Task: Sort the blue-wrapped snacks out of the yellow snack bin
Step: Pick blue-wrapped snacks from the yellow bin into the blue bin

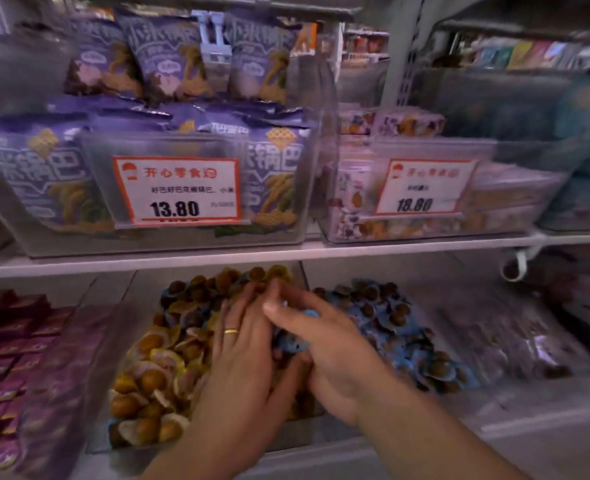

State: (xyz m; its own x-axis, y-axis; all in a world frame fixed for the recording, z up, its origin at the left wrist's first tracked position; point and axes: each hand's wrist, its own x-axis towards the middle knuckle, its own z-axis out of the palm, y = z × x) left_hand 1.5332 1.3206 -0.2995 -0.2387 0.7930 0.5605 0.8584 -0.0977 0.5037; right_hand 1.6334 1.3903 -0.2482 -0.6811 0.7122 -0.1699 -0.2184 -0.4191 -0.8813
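Setting: shop shelving (286, 252) carried clear bins, purple snack bags (168, 60) and price cards (177, 190) above.
Yellow snack bin (113, 341): clear-walled, on the lower shelf, heaped with round brown snacks in yellow wrappers (151, 375).
Blue-wrapped snacks (295, 342): a few lay between the hands in that bin; many more filled the neighbouring bin (401, 327).
Left hand (241, 348): ringed, fingers spread flat on the pile, gripping nothing visible.
Right hand (324, 344): fingers curled over blue wrappers; blur hid the grip.

A retail snack shop is indicated by white shelves (286, 252), clear bins (168, 242) of packaged goods and printed price tags (177, 190).
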